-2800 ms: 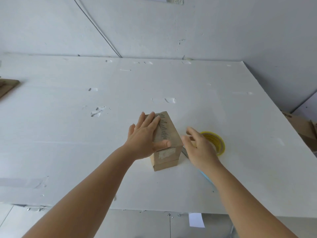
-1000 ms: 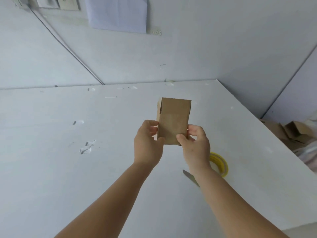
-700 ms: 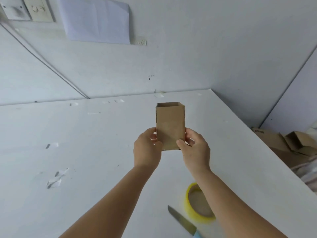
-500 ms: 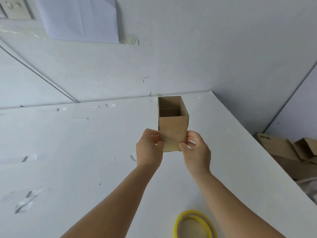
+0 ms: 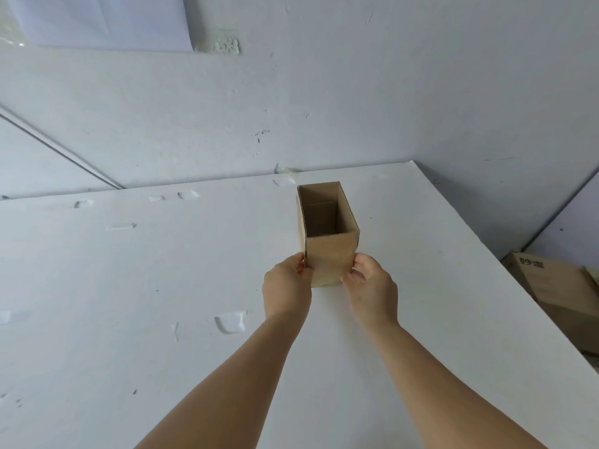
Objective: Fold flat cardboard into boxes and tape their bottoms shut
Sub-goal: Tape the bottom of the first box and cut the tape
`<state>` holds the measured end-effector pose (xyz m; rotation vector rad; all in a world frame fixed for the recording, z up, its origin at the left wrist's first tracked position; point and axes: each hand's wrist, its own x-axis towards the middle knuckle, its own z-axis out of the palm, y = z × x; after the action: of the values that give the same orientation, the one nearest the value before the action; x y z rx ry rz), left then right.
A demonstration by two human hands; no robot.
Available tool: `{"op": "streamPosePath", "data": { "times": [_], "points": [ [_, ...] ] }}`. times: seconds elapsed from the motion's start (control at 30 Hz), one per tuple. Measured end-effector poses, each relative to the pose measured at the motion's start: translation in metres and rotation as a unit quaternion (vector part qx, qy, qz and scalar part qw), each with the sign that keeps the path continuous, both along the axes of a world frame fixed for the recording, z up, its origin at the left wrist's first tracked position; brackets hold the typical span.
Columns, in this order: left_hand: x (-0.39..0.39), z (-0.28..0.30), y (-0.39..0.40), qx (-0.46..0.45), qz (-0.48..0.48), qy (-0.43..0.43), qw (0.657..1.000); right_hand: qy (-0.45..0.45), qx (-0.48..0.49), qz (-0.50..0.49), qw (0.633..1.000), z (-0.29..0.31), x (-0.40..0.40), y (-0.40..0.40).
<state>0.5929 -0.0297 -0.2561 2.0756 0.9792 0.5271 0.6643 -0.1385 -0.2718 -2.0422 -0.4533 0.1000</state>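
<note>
A small brown cardboard box [image 5: 329, 259] stands upright with its open top facing up, far out over the white table [image 5: 129, 286]. My left hand [image 5: 287, 291] grips its lower left side and my right hand [image 5: 371, 290] grips its lower right side, thumbs on the near face. The inside of the box shows bare cardboard walls. Its bottom is hidden from me. The tape roll and the knife are out of view.
The white wall rises just behind the table's far edge, with a sheet of paper [image 5: 107, 21] stuck on it. Brown cardboard boxes [image 5: 557, 286] lie on the floor past the table's right edge. Scraps of clear tape [image 5: 230, 322] dot the tabletop.
Both hands lifted the box off the table, turned it open side up and carried it away from me toward the far edge. The yellow tape roll and knife dropped out of view.
</note>
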Motion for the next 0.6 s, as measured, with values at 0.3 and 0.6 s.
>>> {"op": "streamPosePath", "data": {
  "times": [0.3, 0.6],
  "points": [
    [0.007, 0.002, 0.005, -0.009, -0.033, 0.029, 0.999, -0.010, -0.040, 0.045, 0.998, 0.002, 0.007, -0.001],
    [-0.057, 0.006, 0.004, 0.167, -0.162, 0.182, 0.955, -0.094, -0.316, 0.160, 0.931, 0.015, -0.032, -0.014]
  ]
}}
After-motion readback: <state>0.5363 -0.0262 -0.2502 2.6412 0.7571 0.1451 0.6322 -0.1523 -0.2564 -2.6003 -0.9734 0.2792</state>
